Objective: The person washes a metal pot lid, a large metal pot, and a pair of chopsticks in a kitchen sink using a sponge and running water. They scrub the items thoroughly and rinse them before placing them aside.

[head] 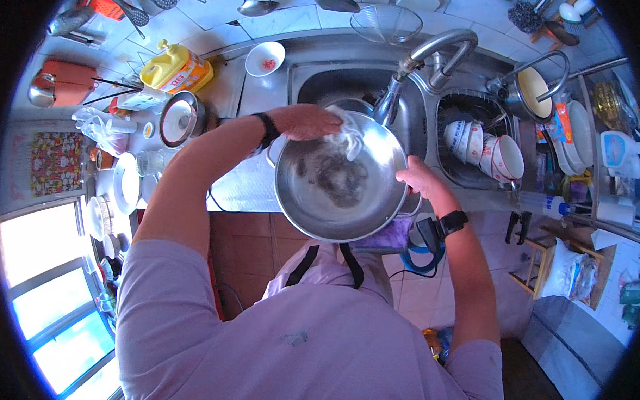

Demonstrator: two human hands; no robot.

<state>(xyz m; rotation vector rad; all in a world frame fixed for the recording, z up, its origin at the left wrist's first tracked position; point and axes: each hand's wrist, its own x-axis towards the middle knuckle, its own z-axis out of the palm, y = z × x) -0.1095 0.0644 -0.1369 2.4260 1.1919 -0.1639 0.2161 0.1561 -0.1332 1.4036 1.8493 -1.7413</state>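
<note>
A wide stainless-steel pan (346,183) with dark stains on its bottom is tilted at the front edge of the sink. My right hand (422,180) grips its right rim near a loop handle. At the upper left rim, my left hand (312,122) holds a crumpled white cloth (349,138) against the inside wall. The faucet (391,99) reaches down just behind the pan. Behind the pan, another round metal vessel (348,105) shows partly in the left sink basin (412,128); the rest of it is hidden.
Stacked bowls (506,159) fill part of the right basin. A white bowl with red bits (265,59) and a yellow detergent jug (175,67) stand at the back left. A lidded pot (180,119) is on the left counter; a wire strainer (386,24) hangs above the sink.
</note>
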